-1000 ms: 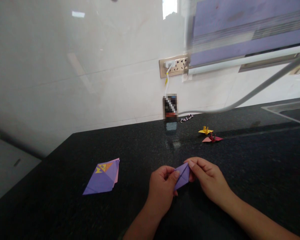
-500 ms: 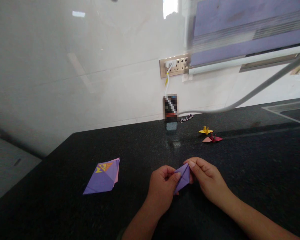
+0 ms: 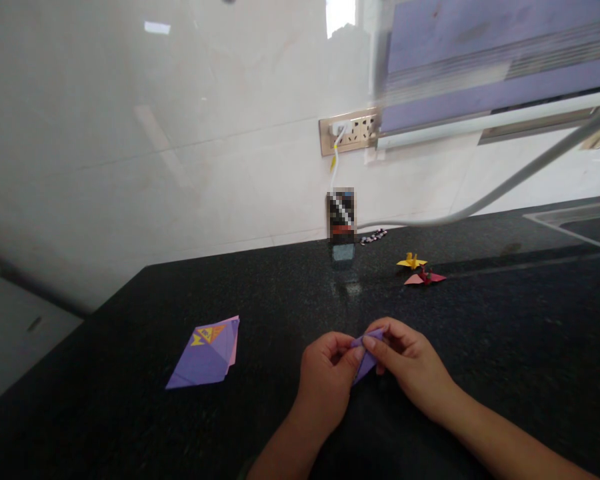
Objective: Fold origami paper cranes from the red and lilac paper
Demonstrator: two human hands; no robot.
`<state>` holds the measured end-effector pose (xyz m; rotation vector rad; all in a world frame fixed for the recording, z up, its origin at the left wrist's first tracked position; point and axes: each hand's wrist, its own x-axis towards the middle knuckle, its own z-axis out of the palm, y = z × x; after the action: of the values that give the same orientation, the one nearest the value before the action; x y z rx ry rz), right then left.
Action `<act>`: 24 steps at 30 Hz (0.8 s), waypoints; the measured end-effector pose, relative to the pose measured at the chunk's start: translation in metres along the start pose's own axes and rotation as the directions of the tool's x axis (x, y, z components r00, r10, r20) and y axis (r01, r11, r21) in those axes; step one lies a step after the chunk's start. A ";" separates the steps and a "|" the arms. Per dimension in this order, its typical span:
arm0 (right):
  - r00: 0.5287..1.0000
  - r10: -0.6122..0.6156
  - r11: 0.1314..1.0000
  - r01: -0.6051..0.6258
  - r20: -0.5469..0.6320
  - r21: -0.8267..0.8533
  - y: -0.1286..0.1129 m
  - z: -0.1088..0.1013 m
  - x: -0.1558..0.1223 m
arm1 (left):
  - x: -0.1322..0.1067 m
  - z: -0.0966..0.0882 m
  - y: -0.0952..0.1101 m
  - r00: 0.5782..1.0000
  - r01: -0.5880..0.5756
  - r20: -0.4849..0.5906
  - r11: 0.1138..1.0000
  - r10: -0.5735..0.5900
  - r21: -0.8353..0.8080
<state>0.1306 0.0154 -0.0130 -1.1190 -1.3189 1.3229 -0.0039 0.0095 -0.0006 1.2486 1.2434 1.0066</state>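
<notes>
Between both hands is a small folded piece of purple origami paper (image 3: 367, 365), held just above the dark countertop. My left hand (image 3: 327, 373) pinches its left edge between thumb and fingers. My right hand (image 3: 411, 363) grips the upper part, its thumb pressed on the paper close to the left thumb. The fingertips hide much of the folds. To the left lies a stack of origami paper (image 3: 203, 360), purple on top with a yellow and orange print and pink sheets beneath.
A yellow paper crane (image 3: 412, 261) and a red and pink paper crane (image 3: 425, 277) sit beyond my right hand on the black countertop (image 3: 270, 293). A blurred-out phone-like object (image 3: 341, 215) leans on the wall below a socket (image 3: 350, 133), with a beaded strand (image 3: 375, 237) beside it.
My right thumb has moved left and down onto the paper, closer to the left thumb. The paper's upper part now looks folded over and less of it shows.
</notes>
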 end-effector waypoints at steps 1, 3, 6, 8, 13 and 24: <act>1.000 -0.016 1.000 0.016 -0.003 -0.012 0.000 -0.001 0.001 | 0.000 0.000 0.000 1.000 -0.004 0.007 1.000 0.004 0.001; 0.995 -0.099 0.992 0.097 -0.021 -0.079 -0.002 -0.004 0.002 | -0.001 0.000 0.001 0.999 -0.030 0.018 0.999 0.029 0.033; 0.950 -0.311 0.916 0.293 -0.026 -0.273 -0.005 -0.007 0.002 | -0.002 -0.002 -0.001 0.991 -0.136 0.004 0.972 0.137 0.190; 0.912 -0.410 0.836 0.384 0.019 -0.392 -0.008 -0.009 0.001 | -0.003 -0.004 -0.002 0.975 -0.213 0.003 0.921 0.224 0.327; 0.849 -0.521 0.683 0.477 0.088 -0.553 -0.010 -0.011 -0.001 | -0.005 -0.006 -0.002 0.942 -0.297 0.031 0.787 0.334 0.542; 0.768 -0.600 0.431 0.545 0.223 -0.719 -0.010 -0.012 -0.003 | -0.005 -0.001 -0.009 0.835 -0.464 0.175 0.499 0.521 0.732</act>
<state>0.1434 0.0143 -0.0033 -1.0402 -2.0551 0.1559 -0.0065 0.0038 -0.0093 2.3690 1.4540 0.9398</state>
